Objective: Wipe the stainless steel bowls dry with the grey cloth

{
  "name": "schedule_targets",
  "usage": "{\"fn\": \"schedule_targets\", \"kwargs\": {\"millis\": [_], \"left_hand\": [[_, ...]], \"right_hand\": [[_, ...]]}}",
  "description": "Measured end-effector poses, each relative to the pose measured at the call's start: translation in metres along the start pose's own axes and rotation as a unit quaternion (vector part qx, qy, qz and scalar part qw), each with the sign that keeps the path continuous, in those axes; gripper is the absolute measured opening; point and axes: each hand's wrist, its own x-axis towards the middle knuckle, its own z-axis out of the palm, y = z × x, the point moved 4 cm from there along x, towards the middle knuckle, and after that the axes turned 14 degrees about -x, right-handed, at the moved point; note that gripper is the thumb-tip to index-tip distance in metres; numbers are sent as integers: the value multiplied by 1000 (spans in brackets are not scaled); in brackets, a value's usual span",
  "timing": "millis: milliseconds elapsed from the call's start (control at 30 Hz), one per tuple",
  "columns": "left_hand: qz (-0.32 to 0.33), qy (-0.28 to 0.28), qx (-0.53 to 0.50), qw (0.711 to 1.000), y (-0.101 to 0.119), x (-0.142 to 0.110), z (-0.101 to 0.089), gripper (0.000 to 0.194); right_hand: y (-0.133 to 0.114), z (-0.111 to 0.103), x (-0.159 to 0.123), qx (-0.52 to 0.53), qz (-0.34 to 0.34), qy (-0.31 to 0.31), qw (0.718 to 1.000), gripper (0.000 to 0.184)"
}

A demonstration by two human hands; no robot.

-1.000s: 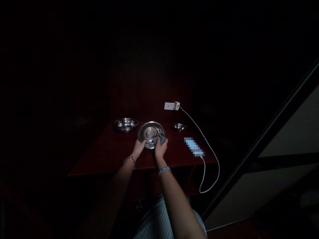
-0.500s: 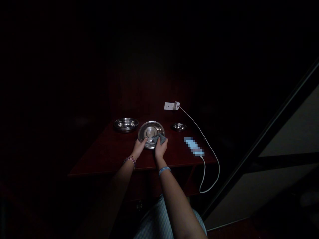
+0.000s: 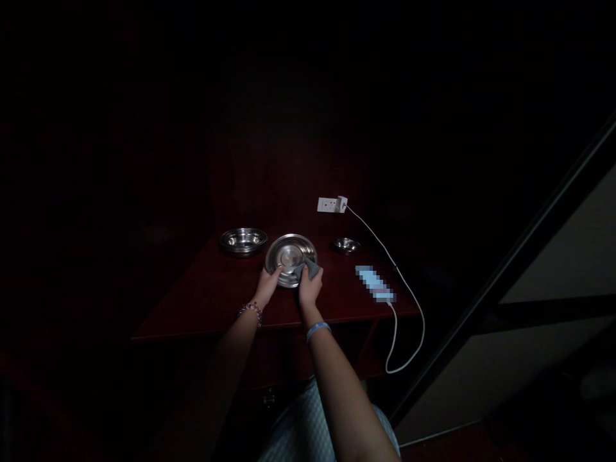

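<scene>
A shiny round metal plate [image 3: 290, 251] is held tilted over the table, its inner face toward me. My left hand [image 3: 267, 286] grips its lower left rim, thumb on the face and the other fingers hidden underneath. At the lower right rim my right hand [image 3: 310, 287] is closed on a grey cloth [image 3: 308, 269], which lies pressed against the plate. To the left sits a stack of metal dishes [image 3: 243, 242]. A small metal bowl [image 3: 346, 245] stands to the right of the plate.
The dark red table [image 3: 192, 314] backs onto a wall with a white socket [image 3: 327, 205] and charger [image 3: 341, 204]. A white cable [image 3: 423, 321] loops past the right edge to a pixelated, phone-like object [image 3: 374, 283]. Surroundings are very dark.
The plate and both hands have shifted very slightly left. The cloth has moved a little with my right hand, and both grips are unchanged.
</scene>
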Motion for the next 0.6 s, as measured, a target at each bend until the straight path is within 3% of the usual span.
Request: {"fn": "schedule_targets", "kwargs": {"millis": [600], "left_hand": [[-17, -31, -28, 999, 5, -4, 4, 35]], "right_hand": [[-2, 2, -2, -37, -15, -36, 999, 28]]}}
